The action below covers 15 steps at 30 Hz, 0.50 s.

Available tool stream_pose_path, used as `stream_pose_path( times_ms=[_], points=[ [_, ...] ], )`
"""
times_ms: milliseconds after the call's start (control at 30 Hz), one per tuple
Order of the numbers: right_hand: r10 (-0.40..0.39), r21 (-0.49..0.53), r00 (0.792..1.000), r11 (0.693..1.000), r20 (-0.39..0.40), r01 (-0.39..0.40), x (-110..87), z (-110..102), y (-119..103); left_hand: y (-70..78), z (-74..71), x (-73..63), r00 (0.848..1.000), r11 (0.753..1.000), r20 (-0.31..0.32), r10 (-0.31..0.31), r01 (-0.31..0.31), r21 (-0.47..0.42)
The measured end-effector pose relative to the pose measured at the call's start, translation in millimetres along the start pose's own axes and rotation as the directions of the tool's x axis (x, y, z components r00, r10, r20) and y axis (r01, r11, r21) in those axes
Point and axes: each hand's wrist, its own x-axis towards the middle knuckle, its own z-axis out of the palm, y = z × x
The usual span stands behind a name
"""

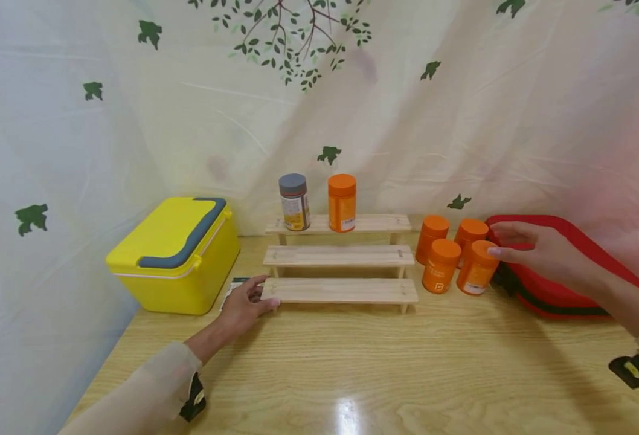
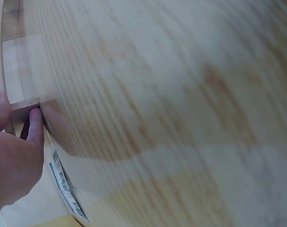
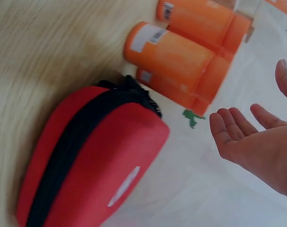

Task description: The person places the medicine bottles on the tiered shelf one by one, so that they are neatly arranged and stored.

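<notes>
A three-step wooden display rack (image 1: 339,290) stands mid-table. My left hand (image 1: 241,308) grips the left end of its lowest board, and the left wrist view shows thumb and fingers pinching the board's end (image 2: 25,105). Several orange jars (image 1: 476,275) with orange lids stand grouped to the right of the rack. My right hand (image 1: 553,257) is beside the nearest right jar, fingers spread and thumb overlapping its lid in the head view. In the right wrist view the fingers (image 3: 233,125) are loosely bent with nothing in them. The rack's top step holds a grey-lidded jar (image 1: 295,205) and an orange jar (image 1: 342,205).
A yellow box (image 1: 189,272) with a blue-grey handle stands left of the rack. Behind my left hand lies a small printed card (image 1: 232,289). A red zippered case (image 1: 561,296) lies right of the jars, under my right forearm. A leaf-patterned cloth (image 1: 232,121) hangs behind the table.
</notes>
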Motion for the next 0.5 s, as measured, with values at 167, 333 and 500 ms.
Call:
stream_pose_path(
  times_ms=[167, 333, 500],
  points=[
    [0.019, 0.009, 1.0, 1.0, 0.003, -0.019, 5.9, 9.6, 15.8, -0.3, 0.2, 0.3, 1.0, 1.0, -0.003, 0.003, -0.003, 0.002],
    [0.027, 0.042, 1.0, 0.999, 0.013, -0.027, 10.7, 21.8, 25.8, -0.9, 0.0, -0.4, 1.0, 1.0, -0.008, 0.01, -0.011, -0.009],
    [0.026, 0.094, 0.999, 0.995, 0.022, -0.028, 14.4, 33.6, 32.4, -1.3, 0.6, -0.3, 1.0, 1.0, -0.008, 0.008, -0.008, -0.001]
  ],
)
